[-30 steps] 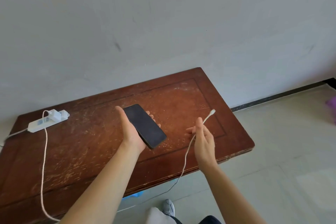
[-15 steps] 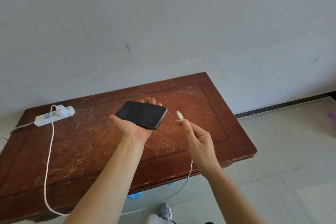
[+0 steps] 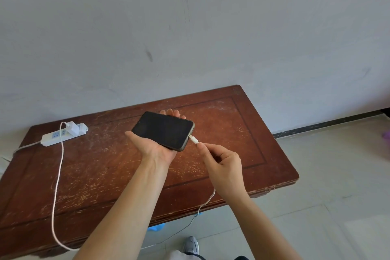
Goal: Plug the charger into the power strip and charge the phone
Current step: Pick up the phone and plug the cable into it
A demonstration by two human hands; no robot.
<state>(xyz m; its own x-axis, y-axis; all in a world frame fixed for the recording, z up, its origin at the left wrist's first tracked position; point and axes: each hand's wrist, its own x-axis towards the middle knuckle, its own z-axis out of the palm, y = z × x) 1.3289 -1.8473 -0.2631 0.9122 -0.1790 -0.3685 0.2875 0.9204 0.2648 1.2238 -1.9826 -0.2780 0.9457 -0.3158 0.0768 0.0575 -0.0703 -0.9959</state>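
Left hand (image 3: 157,150): palm up above the counter (image 3: 105,164), fingers (image 3: 171,112) stretched flat under the phone (image 3: 163,130), tips showing past its far edge; cradling it, not clenched.
Phone: dark screen facing up, lying across the left palm, its short end pointing toward the right hand.
Right hand (image 3: 221,167): fingers (image 3: 201,147) pinched on the white cable (image 3: 58,175) just behind the connector (image 3: 193,139); remaining fingers curled in.
Connector: white tip at the phone's short end, touching the port edge; whether it is fully seated cannot be told.
Cable: runs from the pinching fingers under the right wrist, drops off the near edge of the counter, loops low and climbs back over the counter to the charger (image 3: 72,127).
Charger: white block seated in the power strip (image 3: 63,134), well to the left of the left hand's fingers.
Power strip: white, lying near the counter's far-left corner, its own lead trailing off the left edge.
Counter: worn, scratched red-brown wood, set against a grey wall (image 3: 190,27).
Floor (image 3: 337,175): pale tiles beyond the right hand; a grey shoe (image 3: 191,245) below the wrists.
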